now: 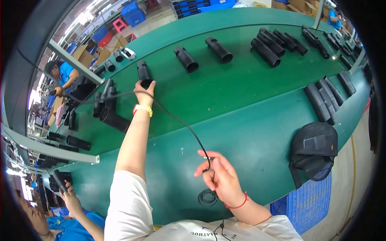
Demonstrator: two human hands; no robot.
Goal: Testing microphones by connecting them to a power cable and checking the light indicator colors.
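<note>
My left hand (144, 94) reaches far across the green table, thumb and fingers closed around the near end of a black tube (143, 71). A yellow band circles that wrist. Nearer to me, my right hand (223, 178) is closed on a thin black cable (177, 118), the index finger stretched out. A small pale piece shows at its fingertips, too small to name. The cable runs from the upper left, passes over my left wrist and ends in the right hand. Below that hand hangs a coil of thin black cord (207, 197).
More black tubes (186, 59) lie along the green belt (193, 94), with several at the right (317, 102). A black cap (315, 146) rests at the right edge, above a blue crate (307, 205). Metal posts (76, 62) stand left; co-workers in blue (66, 74) handle parts there.
</note>
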